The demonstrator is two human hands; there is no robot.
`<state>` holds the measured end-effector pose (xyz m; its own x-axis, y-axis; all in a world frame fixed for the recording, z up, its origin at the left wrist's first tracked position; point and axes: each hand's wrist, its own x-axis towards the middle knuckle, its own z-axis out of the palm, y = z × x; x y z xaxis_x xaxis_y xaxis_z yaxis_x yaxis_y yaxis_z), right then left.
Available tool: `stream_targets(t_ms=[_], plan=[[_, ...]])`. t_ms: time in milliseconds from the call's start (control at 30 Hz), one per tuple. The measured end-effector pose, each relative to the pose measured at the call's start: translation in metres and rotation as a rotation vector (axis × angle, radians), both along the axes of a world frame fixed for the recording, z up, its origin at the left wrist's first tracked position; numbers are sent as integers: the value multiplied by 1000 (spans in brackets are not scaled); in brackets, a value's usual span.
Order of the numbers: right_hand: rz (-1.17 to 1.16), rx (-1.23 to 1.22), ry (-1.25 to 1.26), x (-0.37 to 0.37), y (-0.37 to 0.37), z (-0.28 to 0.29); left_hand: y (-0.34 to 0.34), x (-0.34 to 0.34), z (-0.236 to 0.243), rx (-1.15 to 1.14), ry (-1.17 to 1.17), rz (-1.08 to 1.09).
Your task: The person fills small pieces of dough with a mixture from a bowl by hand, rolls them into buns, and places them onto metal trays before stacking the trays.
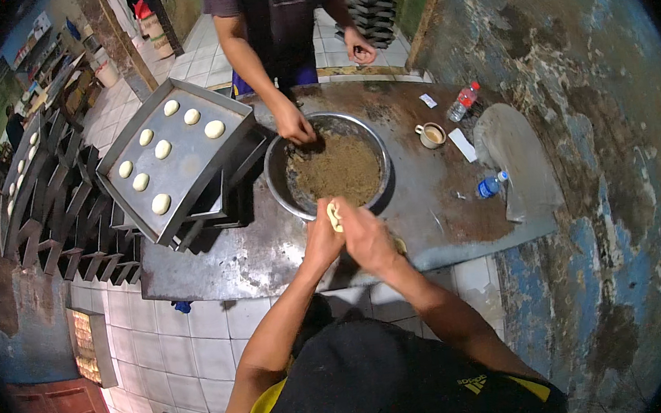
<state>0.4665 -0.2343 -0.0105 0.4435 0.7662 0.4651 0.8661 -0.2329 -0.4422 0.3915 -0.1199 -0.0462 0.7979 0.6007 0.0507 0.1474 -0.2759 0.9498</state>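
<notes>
My left hand (pixel 322 240) is closed around a pale piece of dough (pixel 335 215) just over the near rim of a metal bowl (pixel 275 189). My right hand (pixel 370 241), a little blurred, has its fingers closed on the same dough from the right. A crumbly brown filling (pixel 339 166) lies in the bowl. Across the table, a co-worker's hand (pixel 294 123) reaches into the filling with bunched fingers; that person's other hand (pixel 360 46) is held away to the side. Another bit of dough (pixel 401 245) shows beside my right wrist, partly hidden.
At left, a metal tray (pixel 184 152) with several dough balls rests on more stacked trays. Further trays (pixel 71 205) stand beyond it. To the right are a cup (pixel 430 135), a red-capped bottle (pixel 464 101), a blue-labelled bottle (pixel 491 185) and a plastic sheet (pixel 519 158) by the wall.
</notes>
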Motion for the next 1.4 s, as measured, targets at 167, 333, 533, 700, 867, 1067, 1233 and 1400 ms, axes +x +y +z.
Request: stream_targets(t_ms=[167,333,533,700,867,1067,1233,1400], plan=[[-76,224,356,-15,-35,26,-17,-22,0,381,-238,-11],[126,385,1192,-6,-50,-10,-36,-55,34,-168,-109,-100],[407,-188,406,-28,-24,32,-17,-102,62,83,188,-298],[196,514,494,-59,19,26,24,-116,74,-113,-33,-14],[254,397,694,-111,87,19,57,-119,65,-779,-491,-69],[554,-59,1786,-118,232,36,175,-165,68,-477,-466,268],[358,-198,514,-71,399,42,266,-206,57,-114,-489,591],[659,-607,-281,-48,492,-2,317,-303,20,4,-209,845]])
